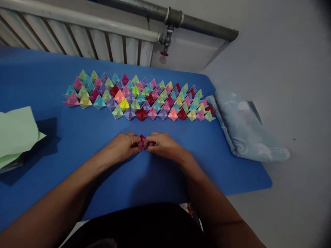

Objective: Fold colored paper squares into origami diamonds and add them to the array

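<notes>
A small folded magenta paper piece [142, 140] is pinched between both hands, low over the blue tabletop. My left hand [126, 144] grips its left side with thumb and fingers closed. On its right side, my right hand [160, 144] holds it the same way, fingertips close to those of the left. Much of the piece is covered by the fingers, so its full shape cannot be made out. Just beyond the hands stand several rows of origami paper boats [141, 99] in pink, green, purple, blue, red and yellow.
The blue table [108, 193] runs up to a white radiator [77, 39] at the back. Pale green paper sheets [15, 134] lie at the left. A folded light-blue cloth [240, 124] rests at the right edge. A pipe with a red valve [164, 53] is behind.
</notes>
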Demonstrator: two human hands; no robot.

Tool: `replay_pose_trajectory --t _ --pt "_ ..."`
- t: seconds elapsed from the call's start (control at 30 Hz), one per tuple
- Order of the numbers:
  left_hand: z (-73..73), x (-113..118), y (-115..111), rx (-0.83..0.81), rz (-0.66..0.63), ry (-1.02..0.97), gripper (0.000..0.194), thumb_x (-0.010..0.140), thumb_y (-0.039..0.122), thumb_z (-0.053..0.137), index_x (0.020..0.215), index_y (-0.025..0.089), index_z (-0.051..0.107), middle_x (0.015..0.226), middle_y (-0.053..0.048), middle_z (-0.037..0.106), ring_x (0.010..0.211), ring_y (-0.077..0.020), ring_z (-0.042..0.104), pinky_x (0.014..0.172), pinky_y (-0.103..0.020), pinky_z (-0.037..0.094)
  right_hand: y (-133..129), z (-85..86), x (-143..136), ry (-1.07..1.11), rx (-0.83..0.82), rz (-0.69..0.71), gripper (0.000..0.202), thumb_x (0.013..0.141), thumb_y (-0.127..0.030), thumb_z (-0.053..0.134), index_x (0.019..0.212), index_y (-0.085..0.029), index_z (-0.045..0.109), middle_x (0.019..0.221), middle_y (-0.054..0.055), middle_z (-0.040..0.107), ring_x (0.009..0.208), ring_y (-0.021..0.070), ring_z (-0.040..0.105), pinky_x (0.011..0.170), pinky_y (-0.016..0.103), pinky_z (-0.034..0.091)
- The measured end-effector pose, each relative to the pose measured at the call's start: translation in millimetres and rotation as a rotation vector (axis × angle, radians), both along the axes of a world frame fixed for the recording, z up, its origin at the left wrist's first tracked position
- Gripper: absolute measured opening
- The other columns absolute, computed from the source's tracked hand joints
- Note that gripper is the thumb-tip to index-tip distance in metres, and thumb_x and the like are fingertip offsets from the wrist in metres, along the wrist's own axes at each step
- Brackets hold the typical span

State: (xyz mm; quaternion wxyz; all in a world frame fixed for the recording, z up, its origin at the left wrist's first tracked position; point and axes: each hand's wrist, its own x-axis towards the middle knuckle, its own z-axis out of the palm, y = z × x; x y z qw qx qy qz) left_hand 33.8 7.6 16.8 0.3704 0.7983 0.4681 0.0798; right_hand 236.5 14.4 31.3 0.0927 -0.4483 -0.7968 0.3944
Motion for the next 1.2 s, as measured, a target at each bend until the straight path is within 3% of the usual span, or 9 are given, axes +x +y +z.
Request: replay_pose_trajectory --t 0.23,0.33,0.47,0.53,0.63,0.9,1.0,1.1,1.2 --pt "1.7 2.0 -1.0 -0.027 0.026 0.005 0.014 0.084 0.028 0.057 0.08 0.023 0.069 0.081 -0.001 0.062 0.079 -0.0164 0.057 0.075 -0.028 0.043 1.1 -0.4 -2.3 0.001 -0.008 -0.022 0.018 0.078 -0.007 0.062 0.078 -0.021 0.073 0.076 -0.002 0.057 0.073 0.0117 0.05 0.071 0.025 0.036" --pt "5.4 -3.8 1.2 -0.097 0.037 -0.078 0.01 0.078 0.027 0.059 0.08 0.022 0.068 0.081 0.0 0.061 0.077 -0.0162 0.057 0.073 -0.029 0.044 1.5 2.5 1.8 0.06 -0.093 -0.033 0.023 0.074 -0.003 0.059 0.081 -0.021 0.072 0.073 -0.004 0.055 0.068 0.0093 0.048 0.067 0.022 0.036" --pt "11.9 -14.6 6.2 -0.2 0.198 -0.192 0.019 0.073 0.031 0.058 0.088 0.021 0.063 0.073 0.001 0.058 0.065 -0.0149 0.052 0.061 -0.027 0.042 4.3 3.0 8.7 0.207 -0.241 -0.192 0.022 0.077 -0.009 0.054 0.092 -0.019 0.066 0.065 -0.007 0.05 0.057 0.0079 0.043 0.056 0.021 0.033" --pt "13.9 -15.4 7.4 -0.203 0.293 -0.177 0.019 0.073 0.034 0.057 0.086 0.021 0.061 0.068 0.002 0.057 0.063 -0.0152 0.052 0.058 -0.027 0.041 5.8 0.5 9.1 0.257 -0.169 -0.278 0.011 0.079 -0.016 0.056 0.086 -0.019 0.063 0.065 -0.007 0.051 0.057 0.0081 0.043 0.056 0.021 0.034" --pt "15.2 -9.5 6.7 -0.156 0.349 -0.108 0.017 0.073 0.035 0.056 0.081 0.021 0.061 0.066 0.001 0.058 0.062 -0.0155 0.053 0.058 -0.027 0.04 6.1 -5.0 4.5 0.262 -0.057 -0.299 0.004 0.079 -0.02 0.059 0.08 -0.018 0.063 0.067 -0.005 0.054 0.06 0.0086 0.046 0.059 0.022 0.037" --pt "24.8 -4.0 3.5 -0.068 0.309 0.011 0.01 0.074 0.03 0.055 0.072 0.021 0.059 0.06 0.003 0.056 0.059 -0.0143 0.051 0.057 -0.028 0.037 7.4 -18.9 -10.9 0.245 0.107 -0.247 0.019 0.082 -0.022 0.064 0.1 -0.021 0.068 0.083 -0.002 0.06 0.071 0.0109 0.054 0.069 0.023 0.043" --pt "30.4 0.5 -3.3 -0.112 0.276 0.044 0.022 0.076 0.041 0.063 0.069 0.022 0.055 0.06 0.003 0.056 0.058 -0.0147 0.051 0.055 -0.028 0.036 10.0 -21.9 -12.2 0.222 0.223 -0.18 0.015 0.085 -0.022 0.063 0.098 -0.022 0.07 0.083 -0.001 0.058 0.076 0.0123 0.054 0.073 0.025 0.043" --pt "31.6 14.0 -14.0 -0.012 0.273 0.178 0.033 0.07 0.048 0.075 0.076 0.022 0.056 0.071 0.0 0.061 0.066 -0.0189 0.057 0.058 -0.03 0.037 11.3 -21.7 -13.0 0.181 0.266 -0.149 0.012 0.085 -0.018 0.061 0.093 -0.022 0.069 0.083 -0.001 0.058 0.079 0.013 0.054 0.076 0.025 0.042" --pt "29.4 24.4 -21.0 0.091 0.286 0.318 0.033 0.072 0.045 0.075 0.088 0.021 0.059 0.091 -0.007 0.064 0.08 -0.0253 0.062 0.063 -0.032 0.041 10.5 -19.9 -12.9 0.171 0.255 -0.156 0.005 0.084 -0.019 0.062 0.086 -0.02 0.066 0.084 -0.001 0.058 0.077 0.0128 0.053 0.075 0.026 0.041"
